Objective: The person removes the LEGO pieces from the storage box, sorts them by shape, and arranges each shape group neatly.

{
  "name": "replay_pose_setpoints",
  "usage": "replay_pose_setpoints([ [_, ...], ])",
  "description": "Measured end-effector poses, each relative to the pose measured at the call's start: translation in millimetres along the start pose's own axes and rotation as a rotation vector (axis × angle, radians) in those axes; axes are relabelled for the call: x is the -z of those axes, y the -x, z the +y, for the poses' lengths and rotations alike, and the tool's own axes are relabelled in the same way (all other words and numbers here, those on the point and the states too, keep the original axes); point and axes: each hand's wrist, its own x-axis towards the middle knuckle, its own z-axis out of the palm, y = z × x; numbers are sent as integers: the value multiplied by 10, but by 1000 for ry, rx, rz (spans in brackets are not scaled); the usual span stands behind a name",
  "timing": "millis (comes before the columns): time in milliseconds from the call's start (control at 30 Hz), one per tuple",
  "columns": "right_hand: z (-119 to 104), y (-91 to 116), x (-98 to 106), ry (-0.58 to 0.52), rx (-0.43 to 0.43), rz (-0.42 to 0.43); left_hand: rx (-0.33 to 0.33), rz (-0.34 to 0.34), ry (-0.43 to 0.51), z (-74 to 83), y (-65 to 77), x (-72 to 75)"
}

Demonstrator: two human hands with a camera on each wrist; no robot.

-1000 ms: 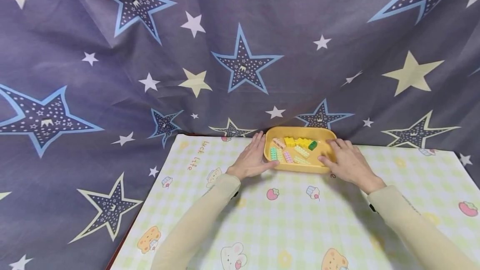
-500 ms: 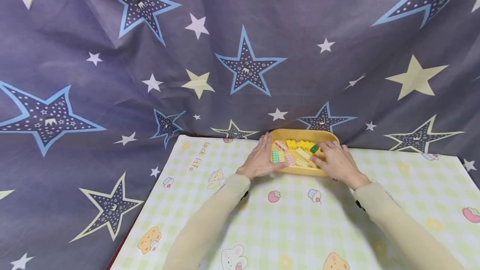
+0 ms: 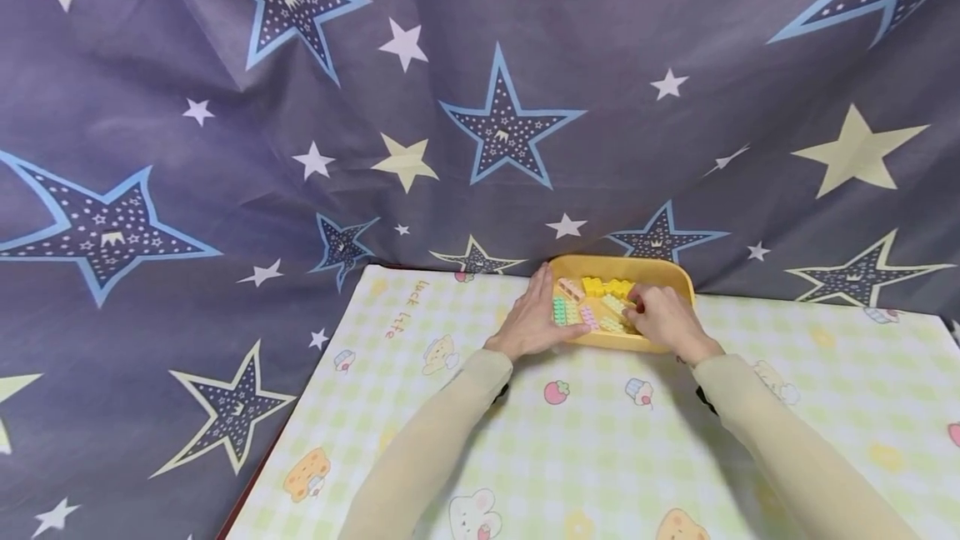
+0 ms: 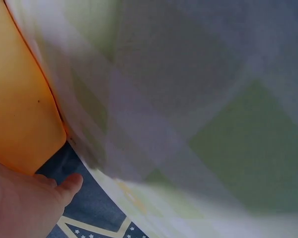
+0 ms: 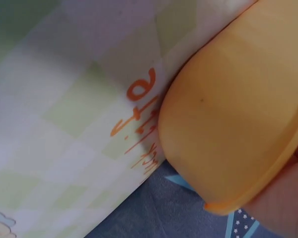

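A yellow plastic tray (image 3: 622,342) stands at the back edge of the table with several toy building bricks inside. Among them are yellow bricks (image 3: 592,287), a mint green brick (image 3: 559,312) and a pink one (image 3: 588,318). My left hand (image 3: 534,317) rests along the tray's left side with straight fingers, its thumb over the front rim. Inside the right part of the tray, my right hand (image 3: 666,319) has curled fingers and pinches at the dark green brick's spot; the hand hides that brick. In both wrist views the tray's outer wall (image 4: 20,94) fills one side.
A checked tablecloth (image 3: 570,440) with printed cartoon figures covers the table. Directly behind the tray hangs a dark curtain (image 3: 360,115) with a star pattern. The table's left edge (image 3: 258,473) runs along the curtain too.
My right hand has left the tray's right rim and moved left into the tray, its fingers curling over the dark green brick. The left hand stays at the tray's left side.
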Motion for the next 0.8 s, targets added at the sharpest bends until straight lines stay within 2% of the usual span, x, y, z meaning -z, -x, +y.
replay_pose_setpoints([
  [533,-15,-146,-23,-18,-126,-119,9,0,20,-13,-31,-27],
  [800,-28,-178,-46,-22,-151,-154,16,4,55,-13,-13,-40],
])
